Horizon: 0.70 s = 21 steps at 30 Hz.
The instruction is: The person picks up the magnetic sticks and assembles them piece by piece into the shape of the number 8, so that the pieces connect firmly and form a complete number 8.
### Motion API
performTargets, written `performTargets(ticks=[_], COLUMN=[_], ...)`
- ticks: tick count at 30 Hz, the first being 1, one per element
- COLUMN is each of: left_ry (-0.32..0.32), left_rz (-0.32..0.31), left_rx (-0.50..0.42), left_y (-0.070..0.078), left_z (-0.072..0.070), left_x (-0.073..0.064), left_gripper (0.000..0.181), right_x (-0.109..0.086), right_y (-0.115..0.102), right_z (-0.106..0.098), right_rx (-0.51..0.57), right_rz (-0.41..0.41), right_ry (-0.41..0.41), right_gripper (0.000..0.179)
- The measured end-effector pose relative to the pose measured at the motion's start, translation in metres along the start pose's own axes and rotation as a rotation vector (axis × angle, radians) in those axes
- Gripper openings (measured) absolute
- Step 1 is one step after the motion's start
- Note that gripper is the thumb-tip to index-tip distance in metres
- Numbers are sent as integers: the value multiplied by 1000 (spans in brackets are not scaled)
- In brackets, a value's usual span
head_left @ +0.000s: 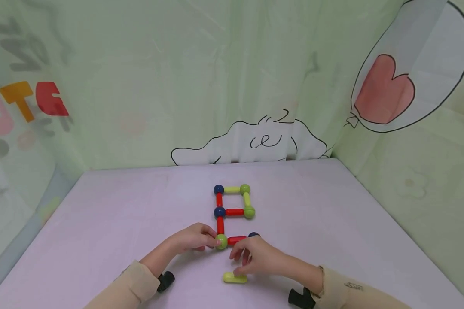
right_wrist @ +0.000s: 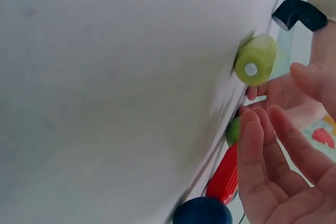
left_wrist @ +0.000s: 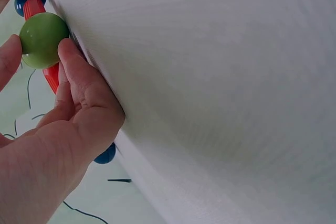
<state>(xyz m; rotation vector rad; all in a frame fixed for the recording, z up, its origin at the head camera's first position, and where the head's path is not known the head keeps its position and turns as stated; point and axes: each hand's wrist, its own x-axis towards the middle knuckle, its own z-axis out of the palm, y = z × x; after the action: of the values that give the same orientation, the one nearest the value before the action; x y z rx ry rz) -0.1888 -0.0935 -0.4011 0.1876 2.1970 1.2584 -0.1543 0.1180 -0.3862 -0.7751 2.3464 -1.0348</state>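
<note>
On the table lies a flat figure of magnetic rods and balls. My left hand [head_left: 195, 237] pinches the green ball [head_left: 221, 241] at its lower left corner; the left wrist view shows the thumb and a finger on either side of the green ball [left_wrist: 44, 40]. From that ball a red rod [head_left: 236, 240] runs right to a dark blue ball [head_left: 253, 234], partly hidden behind my right hand [head_left: 260, 256]. That hand hovers with parted, slightly bent fingers, holding nothing. Below its thumb lies a loose yellow-green rod [head_left: 234, 278], apart from the fingers in the right wrist view.
The figure's upper part is a closed square, with blue balls [head_left: 218, 189] on the left, green balls [head_left: 249, 212] on the right, and red and yellow-green rods between. A printed curtain [head_left: 151, 86] stands behind the white table [head_left: 139, 197]. Each wrist wears a black camera mount [head_left: 301, 298].
</note>
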Motion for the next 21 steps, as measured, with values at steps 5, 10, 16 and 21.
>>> performTargets(ticks=[5,10,16,21], left_ry=[-1,3,4,-2], left_rz=[10,18,23,26], left_rx=[-2,-8,-10,-12], left_y=[0,1,1,-1], left_z=[0,0,0,-1], left_x=[0,0,0,1], left_gripper=[26,25,25,26], right_x=[3,5,5,6], right_y=[-3,-4,-3,-3], right_z=[4,8,10,10], right_rx=[7,8,-10,-17], right_rz=[19,27,5,4], right_ry=[-43,-85,-106,-108], right_gripper=[21,19,15,14])
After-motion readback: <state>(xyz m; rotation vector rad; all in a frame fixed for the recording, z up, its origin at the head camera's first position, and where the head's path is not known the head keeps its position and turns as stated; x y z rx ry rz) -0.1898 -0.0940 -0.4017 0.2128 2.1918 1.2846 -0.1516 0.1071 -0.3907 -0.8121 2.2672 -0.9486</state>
